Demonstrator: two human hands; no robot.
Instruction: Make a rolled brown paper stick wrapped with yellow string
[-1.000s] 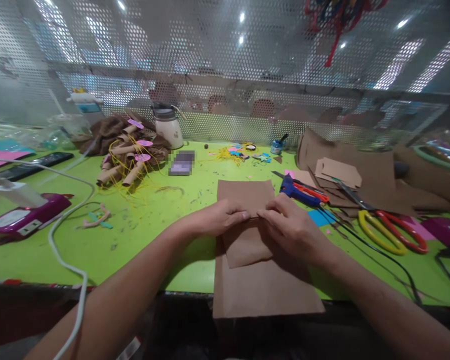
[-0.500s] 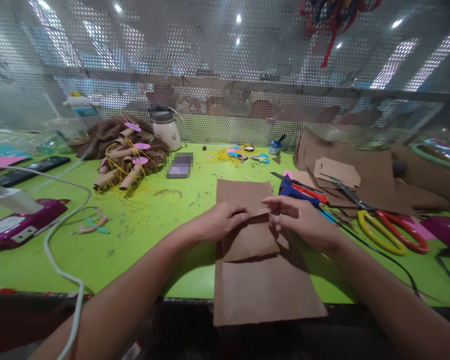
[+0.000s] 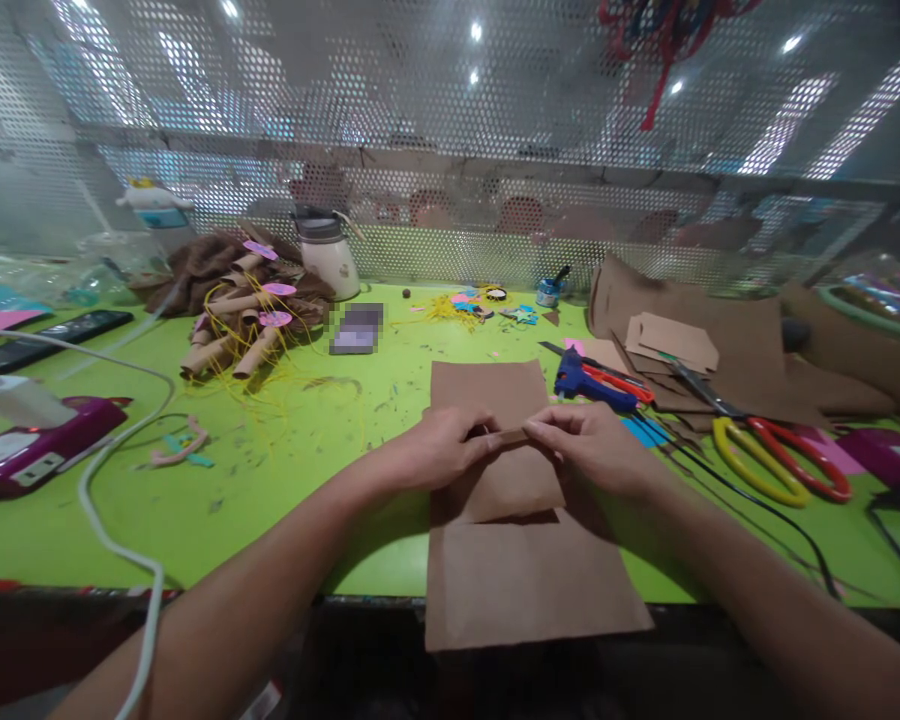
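A large brown paper sheet lies on the green table, its near end hanging over the front edge. Above it, a smaller brown paper piece is held by its far edge, which looks folded or rolled into a narrow strip. My left hand pinches the left part of that edge between thumb and fingers. On the right part, my right hand has its thumb and fingers closed on the same edge. The fingertips are a short way apart.
A blue glue gun and large scissors lie right of the sheet, before stacked brown paper. Paper rolls with yellow strings, a jug and a purple power strip are at the left. A white cable crosses there.
My right hand has closed its fingers on the small paper's far edge, where they were apart before. That edge now looks narrower and more folded. The view has shifted slightly.
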